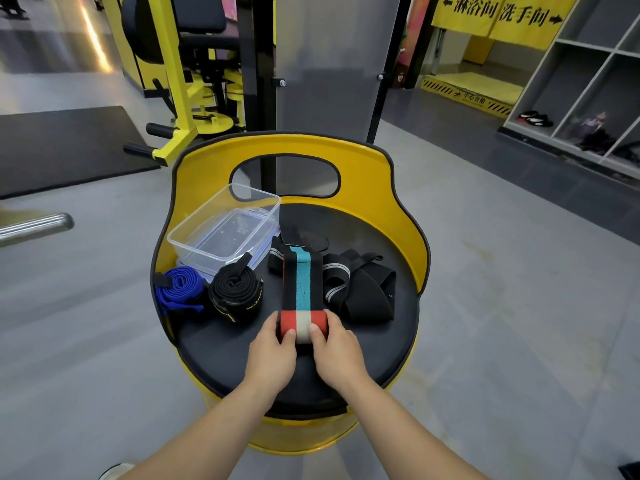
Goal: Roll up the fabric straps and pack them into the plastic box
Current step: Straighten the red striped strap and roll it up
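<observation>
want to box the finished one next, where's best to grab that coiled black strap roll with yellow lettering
Probably pinch the coiled black strap roll with yellow lettering across its outer rim from above: it lies spiral up, so squeezing the sides keeps the layers wound. Avoid the loose tab poking toward the clear plastic box.

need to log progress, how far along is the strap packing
Done: a black strap sits rolled beside the plastic box, which holds no straps yet. The blue strap is only loosely coiled. In hand: the left hand and right hand are rolling the striped strap, most of it still flat. Left: the loose black straps, then packing everything.
</observation>
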